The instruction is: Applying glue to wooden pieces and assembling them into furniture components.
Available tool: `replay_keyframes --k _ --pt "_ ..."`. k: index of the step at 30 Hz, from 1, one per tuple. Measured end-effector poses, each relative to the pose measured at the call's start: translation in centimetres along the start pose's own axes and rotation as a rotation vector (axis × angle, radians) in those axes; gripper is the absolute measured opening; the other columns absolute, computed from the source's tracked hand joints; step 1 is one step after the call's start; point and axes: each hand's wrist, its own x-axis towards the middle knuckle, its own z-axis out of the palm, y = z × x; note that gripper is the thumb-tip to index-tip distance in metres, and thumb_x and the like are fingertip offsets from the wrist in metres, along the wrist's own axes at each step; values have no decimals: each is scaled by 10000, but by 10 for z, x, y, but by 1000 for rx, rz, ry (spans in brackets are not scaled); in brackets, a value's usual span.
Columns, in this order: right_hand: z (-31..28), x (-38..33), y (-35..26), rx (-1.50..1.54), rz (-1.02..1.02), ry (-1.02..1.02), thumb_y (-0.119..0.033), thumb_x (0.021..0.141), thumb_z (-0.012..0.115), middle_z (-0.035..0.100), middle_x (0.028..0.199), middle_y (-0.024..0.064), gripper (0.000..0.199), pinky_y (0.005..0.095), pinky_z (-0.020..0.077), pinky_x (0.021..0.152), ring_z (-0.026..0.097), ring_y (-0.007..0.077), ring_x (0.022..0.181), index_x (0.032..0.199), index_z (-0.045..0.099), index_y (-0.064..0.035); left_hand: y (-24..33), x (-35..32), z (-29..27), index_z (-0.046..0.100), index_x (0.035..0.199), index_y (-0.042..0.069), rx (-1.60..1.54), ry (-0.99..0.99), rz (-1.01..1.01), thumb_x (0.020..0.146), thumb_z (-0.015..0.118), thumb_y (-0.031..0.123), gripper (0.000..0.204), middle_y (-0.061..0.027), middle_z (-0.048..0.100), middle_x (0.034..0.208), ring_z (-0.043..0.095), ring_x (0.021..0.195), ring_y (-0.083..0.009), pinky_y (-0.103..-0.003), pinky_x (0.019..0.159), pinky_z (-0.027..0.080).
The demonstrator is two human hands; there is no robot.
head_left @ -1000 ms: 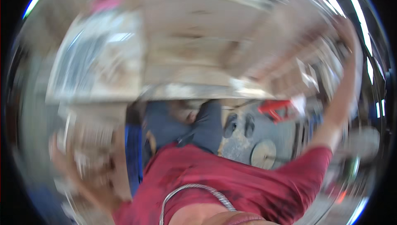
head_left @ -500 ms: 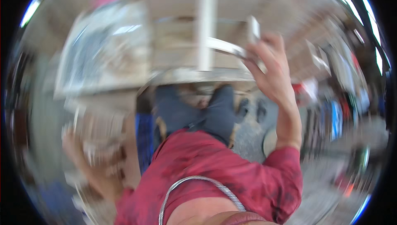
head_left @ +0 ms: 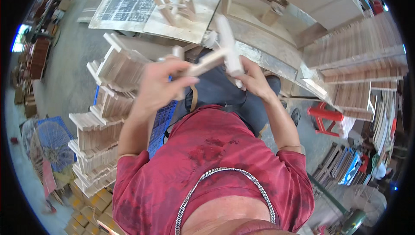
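Observation:
A small pale wooden frame (head_left: 209, 62) is raised in front of my lap, slightly blurred. Its crosspiece meets a longer bar (head_left: 229, 47) on the right, and a shorter upright (head_left: 178, 53) shows behind my fingers on the left. My left hand (head_left: 166, 79) is closed round the crosspiece near the left upright, thumb and fingers on either side. Around the lower end of the longer bar, my right hand (head_left: 254, 77) is closed, its fingertips partly hidden by the wood.
Beyond the frame stands a workbench (head_left: 194, 34) with several joined wooden pieces (head_left: 175, 6) on it. Stacked wooden strips rise at left (head_left: 101, 135) and right (head_left: 359, 53). A red stool (head_left: 324, 116) stands at right; a fan (head_left: 49, 146) is far left.
My left hand has come up from the stacks at the left and now grips the wooden frame. My right hand has drawn the frame nearer my body and turned it. The view has swung round.

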Motion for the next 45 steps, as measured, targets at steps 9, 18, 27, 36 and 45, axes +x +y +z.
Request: replay_keyframes --k 9,18,27,36,45 --pt "-12 -38 10 244 52 257 -61 907 660 679 1113 78 391 256 494 789 624 108 929 1276 571 33 -24 74 90 733 1021 -5 -264 -401 -243 866 762 170 235 -1 637 764 517 639 -59 -237 573 417" --pt "-20 -47 17 429 8 270 -36 929 640 698 1061 114 282 269 515 837 646 129 961 1193 589 49 -52 105 123 720 1001 8 -487 -637 -297 935 695 248 251 -36 708 854 614 747 -72 -230 676 483" --pt "-29 -38 31 326 64 256 -117 957 650 707 909 94 245 242 512 708 653 118 812 1130 617 53 -43 122 116 722 950 -12 -302 -763 -184 909 717 277 292 -46 718 794 637 769 -76 -237 690 481" --pt "-15 -43 20 314 31 367 -189 992 595 714 864 92 252 260 533 682 674 136 762 1048 688 38 -26 114 111 686 1025 -42 -538 -678 -181 831 795 194 324 -81 714 861 657 773 -118 -260 697 515" --pt "-11 -41 8 283 -33 449 -104 914 706 695 1005 108 263 303 557 776 665 153 891 1127 616 23 -12 95 121 638 1048 -81 -738 -380 -47 836 739 96 295 -96 710 857 690 794 -136 -297 725 569"
